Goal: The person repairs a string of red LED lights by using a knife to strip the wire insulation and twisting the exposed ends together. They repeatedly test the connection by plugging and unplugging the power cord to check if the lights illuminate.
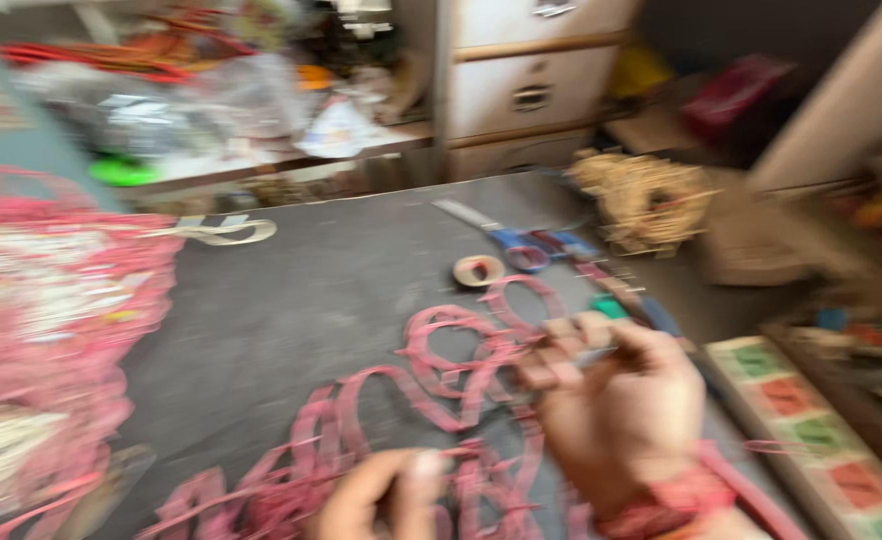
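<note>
- The pink ribbon strips [431, 390] lie in loops and curls on the dark bench [291, 300], spread from the middle of it toward the near edge, right under your hands.
- Your right hand [616, 410] has its fingers [561, 375] pinched shut on a strip near one of the loops; the picture is blurred, so I cannot tell exactly how much of the strip is in the pinch.
- Your left hand [376, 495] sits low at the near edge, its fingers curled down onto the tangle of strips; whether they grip a strip or only rest on it I cannot tell.
- To handle it well, I judge you should keep the pinch close to the loop you are shaping and hold the loose length flat with the other hand, so the curls do not snag each other.
- Just beyond the strips lie a small roll of tape [478, 270] and blue-handled scissors [521, 243], near each other.
- Farther back on the right sits a coil of straw-coloured fibre [646, 200].
- At the left, a pink mesh bag [51, 330] bulges with pale contents I cannot make out.
- At the right edge lies a flat board with coloured squares [811, 430], and behind the bench stands a pale cabinet with drawers [526, 90].
</note>
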